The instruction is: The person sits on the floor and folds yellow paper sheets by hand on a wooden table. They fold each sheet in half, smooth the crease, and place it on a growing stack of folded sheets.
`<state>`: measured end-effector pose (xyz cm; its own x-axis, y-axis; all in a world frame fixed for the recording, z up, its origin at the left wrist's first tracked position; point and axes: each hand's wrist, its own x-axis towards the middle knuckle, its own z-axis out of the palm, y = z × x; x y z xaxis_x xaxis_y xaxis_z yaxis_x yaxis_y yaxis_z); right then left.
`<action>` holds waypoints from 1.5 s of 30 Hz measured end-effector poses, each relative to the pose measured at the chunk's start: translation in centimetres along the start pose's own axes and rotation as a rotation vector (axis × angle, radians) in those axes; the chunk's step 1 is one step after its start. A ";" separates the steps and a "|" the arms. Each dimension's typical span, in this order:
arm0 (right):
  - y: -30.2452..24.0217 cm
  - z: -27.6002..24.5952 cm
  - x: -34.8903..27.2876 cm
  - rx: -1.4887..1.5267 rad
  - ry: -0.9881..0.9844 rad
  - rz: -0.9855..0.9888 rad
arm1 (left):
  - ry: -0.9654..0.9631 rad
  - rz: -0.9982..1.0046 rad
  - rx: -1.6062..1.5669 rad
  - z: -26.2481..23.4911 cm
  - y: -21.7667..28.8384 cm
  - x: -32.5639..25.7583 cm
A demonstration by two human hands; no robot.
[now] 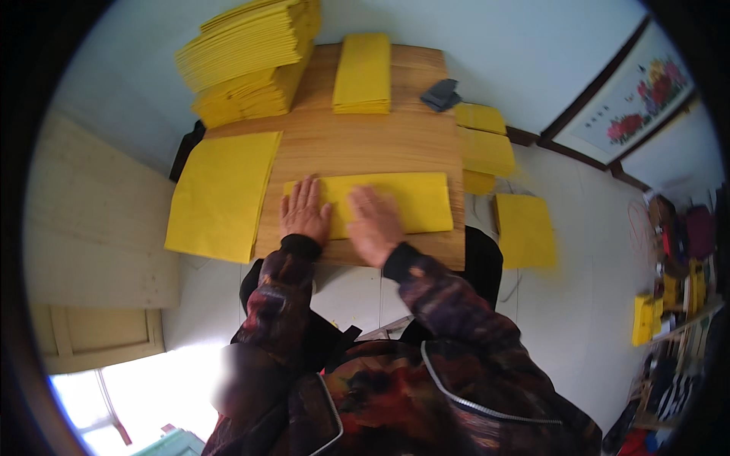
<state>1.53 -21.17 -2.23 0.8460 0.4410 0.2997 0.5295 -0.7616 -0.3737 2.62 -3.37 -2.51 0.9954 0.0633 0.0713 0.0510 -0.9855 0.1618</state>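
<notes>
In front of me a folded yellow fabric piece [422, 199] lies lengthwise on the wooden table [365, 144], near its front edge. My left hand [306, 211] rests flat on its left end, fingers stretched out and pointing away from me. Farther right, about the middle of the piece, my right hand [374, 224] presses down with its palm; it is slightly blurred, its fingers extended. Neither hand grips anything. Left of the piece lies a wider flat yellow fabric sheet [222, 196], reaching past the table's left edge.
A tall stack of folded yellow pieces [247, 64] stands at the back left, a smaller folded pile [363, 74] at the back middle. A dark grey cloth [441, 95] lies at the back right corner. More yellow bundles [487, 150] sit beyond the right edge, beside a wall.
</notes>
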 end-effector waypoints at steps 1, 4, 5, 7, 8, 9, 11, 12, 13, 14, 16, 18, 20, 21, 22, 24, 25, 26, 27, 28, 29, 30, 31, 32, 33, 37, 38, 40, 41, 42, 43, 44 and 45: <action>-1.4 1.1 0.9 -0.007 -0.059 0.031 | -0.005 0.011 -0.011 0.0 0.1 0.1; -1.5 2.1 2.4 0.019 -0.049 0.008 | -0.021 0.004 -0.002 -0.1 -0.1 0.2; -1.1 2.1 2.6 0.018 -0.075 0.018 | -0.004 0.016 0.007 -0.1 -0.1 0.1; 1.0 1.2 1.9 -0.034 -0.059 0.078 | -0.004 0.021 0.022 0.1 -0.2 0.0; 2.3 0.4 1.3 -0.060 -0.071 0.110 | 0.004 0.028 0.017 0.2 -0.3 0.0; 3.9 -0.6 0.6 -0.112 -0.089 0.175 | 0.000 0.028 0.014 0.2 -0.3 -0.1; 6.7 -2.6 -0.9 -0.182 -0.100 0.270 | -0.011 0.024 0.009 0.2 -0.3 -0.1; 7.8 -3.5 -1.6 -0.207 -0.049 0.288 | -0.016 0.021 0.007 0.2 -0.3 -0.1; 8.6 -4.3 -2.2 -0.188 -0.068 0.326 | -0.014 0.019 0.018 0.1 -0.3 -0.1; 9.3 -5.0 -2.6 -0.186 -0.059 0.357 | -0.021 0.017 0.003 -0.1 -0.3 -0.1; 10.1 -5.9 -2.9 -0.177 -0.081 0.396 | -0.024 0.010 -0.001 -0.2 -0.2 0.0; 9.7 -6.2 -2.4 -0.216 -0.115 0.465 | -0.008 0.011 0.012 -0.2 -0.1 -0.1; 7.6 -4.8 -1.3 -0.182 -0.030 0.408 | 0.011 0.029 0.031 -0.1 0.0 -0.1; 5.7 -3.5 -0.7 -0.188 -0.053 0.363 | 0.011 0.025 0.032 -0.1 0.0 -0.2; 3.6 -2.1 -0.1 -0.149 -0.103 0.242 | 0.001 0.021 0.023 -0.1 0.0 -0.3; -0.3 0.5 1.8 -0.105 -0.156 0.067 | 0.010 0.022 0.014 -0.2 0.0 -0.1; -1.2 1.2 2.6 -0.062 -0.196 0.087 | 0.012 0.028 0.019 -0.2 0.0 0.0; -1.1 1.4 2.7 -0.068 -0.180 0.096 | 0.010 0.031 0.023 -0.2 0.0 0.0; -0.7 1.3 2.9 -0.061 -0.186 0.104 | -0.004 0.022 0.039 -0.1 0.0 0.0; 0.0 0.9 2.8 -0.051 -0.182 0.106 | 0.006 0.030 0.021 0.0 -0.1 0.1; 1.5 0.2 2.1 -0.060 -0.142 0.149 | 0.003 0.028 0.014 0.2 -0.2 0.0; 3.2 -0.8 1.2 -0.103 -0.111 0.178 | 0.013 0.024 0.020 0.3 -0.3 0.0; 4.9 -1.8 0.5 -0.148 -0.112 0.239 | 0.013 0.026 0.011 0.5 -0.5 0.0; 6.4 -2.8 -0.2 -0.177 -0.096 0.287 | -0.005 0.023 -0.001 0.6 -0.7 0.0; 7.4 -3.5 -0.9 -0.213 -0.081 0.319 | -0.007 0.025 -0.006 0.5 -0.8 0.1; 8.3 -4.4 -1.6 -0.181 -0.075 0.313 | -0.094 -0.068 0.079 -0.2 1.0 0.5; 8.1 -4.4 -1.6 -0.217 -0.077 0.323 | -0.089 -0.067 0.147 0.0 2.6 0.6; 7.8 -4.5 -1.4 -0.255 -0.086 0.330 | 0.016 0.150 0.166 0.9 7.3 0.2; 7.8 -4.5 -1.4 -0.255 -0.083 0.333 | 0.020 0.271 0.057 1.4 9.5 0.0; 7.8 -4.6 -1.4 -0.251 -0.091 0.321 | -0.012 0.355 -0.019 1.8 10.8 -0.1; 7.8 -4.6 -1.4 -0.252 -0.095 0.320 | 0.005 0.332 -0.143 2.0 11.2 -0.2; 7.8 -4.7 -1.4 -0.252 -0.104 0.323 | 0.049 0.319 -0.120 2.0 10.6 -0.1; 7.9 -4.7 -1.4 -0.256 -0.119 0.325 | 0.049 0.307 -0.106 1.9 9.5 -0.1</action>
<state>4.24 -30.09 -1.45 0.9755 0.1990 0.0936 0.2141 -0.9566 -0.1975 3.15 -13.09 -2.89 0.9577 -0.2247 0.1797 -0.2626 -0.9379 0.2268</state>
